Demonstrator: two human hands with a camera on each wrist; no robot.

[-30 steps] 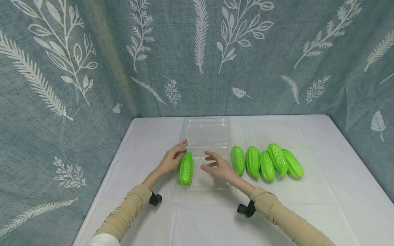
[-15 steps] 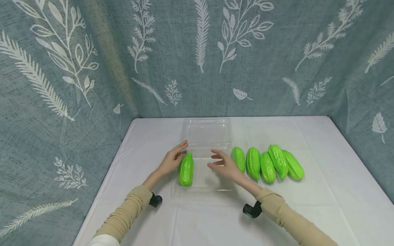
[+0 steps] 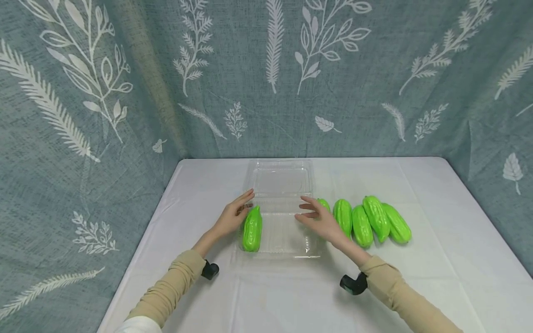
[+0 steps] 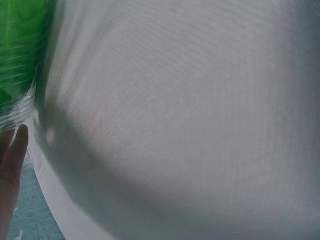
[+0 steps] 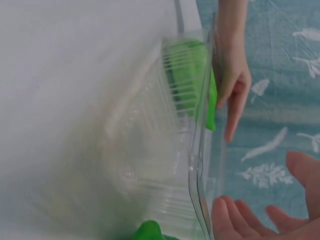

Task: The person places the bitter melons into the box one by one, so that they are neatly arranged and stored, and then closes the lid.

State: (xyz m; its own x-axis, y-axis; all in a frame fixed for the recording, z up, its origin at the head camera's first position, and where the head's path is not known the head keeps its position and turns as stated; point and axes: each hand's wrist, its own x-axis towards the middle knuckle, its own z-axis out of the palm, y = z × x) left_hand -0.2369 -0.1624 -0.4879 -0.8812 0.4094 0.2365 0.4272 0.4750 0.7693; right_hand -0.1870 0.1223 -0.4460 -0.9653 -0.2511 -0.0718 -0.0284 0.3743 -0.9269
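Drew right hand (image 3: 322, 222) farther from left hand (image 3: 229, 218).
Holding nothing in right; touching box (image 3: 283, 233) with left's straight fingers, beside gourd (image 3: 251, 231) inside. Now hiding, behind right hand, part of nearest loose gourd (image 3: 323, 203).

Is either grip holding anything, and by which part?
Right grip holds nothing. Left grip is at the left side of the clear container; whether it pinches it can't be told.

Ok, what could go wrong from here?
The right hand is by the clear tray's right edge, so a sideways move might bump it. The lone green vegetable inside could then slide. The three rightmost vegetables lie bunched; lifting one may roll its neighbours.
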